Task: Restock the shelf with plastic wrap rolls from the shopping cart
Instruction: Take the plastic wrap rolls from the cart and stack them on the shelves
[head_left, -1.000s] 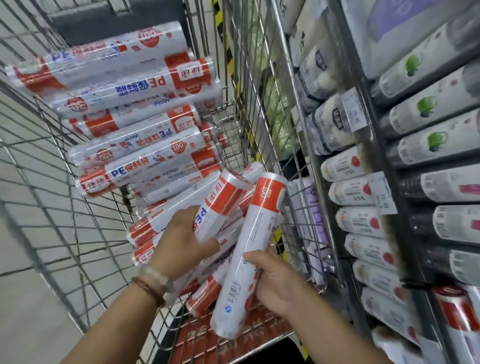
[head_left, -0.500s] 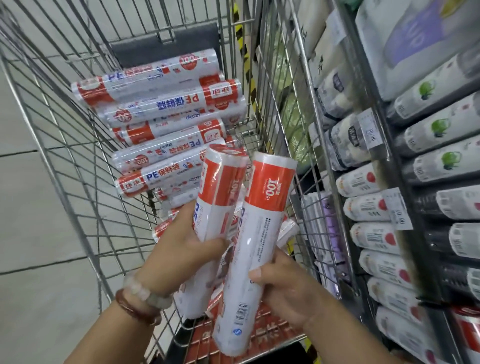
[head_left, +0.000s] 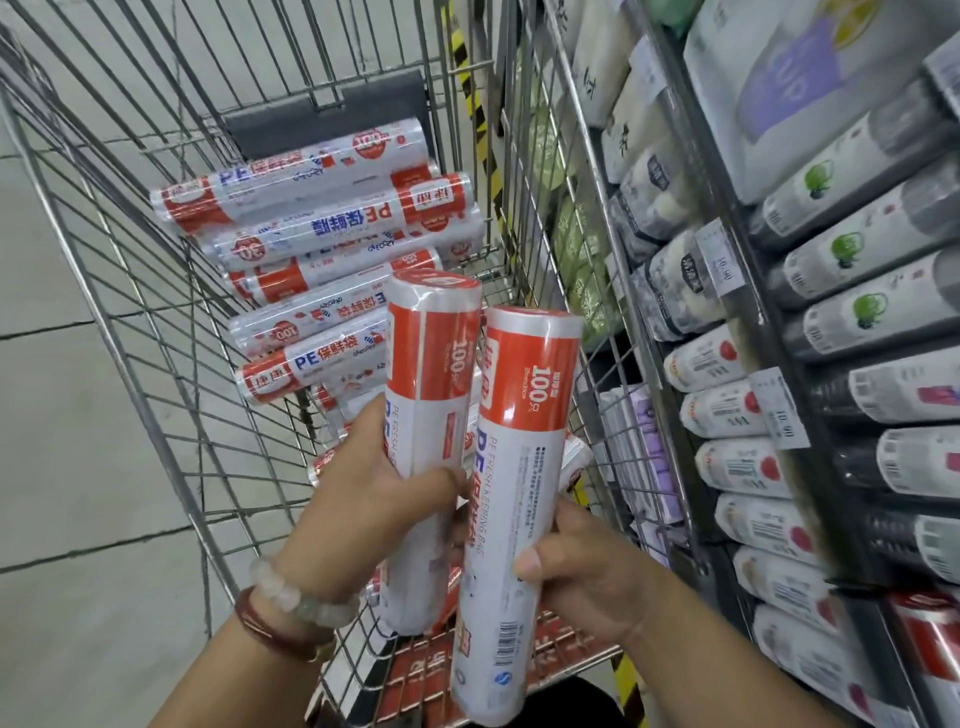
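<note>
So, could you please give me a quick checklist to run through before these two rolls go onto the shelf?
1. Left hand grips left roll: ok.
2. Right hand grips right roll: ok.
3. Both rolls lifted above the pile in the cart: ok.
4. Rolls held upright, side by side: ok.
5. Free slot on the shelf for these rolls: cannot tell.
6. Matching red-banded rolls on the shelf: cannot tell.

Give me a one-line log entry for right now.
stage: picked, not shelved | left hand: holds left roll upright | right hand: holds right roll upright | cart: more rolls | shelf: on right
</note>
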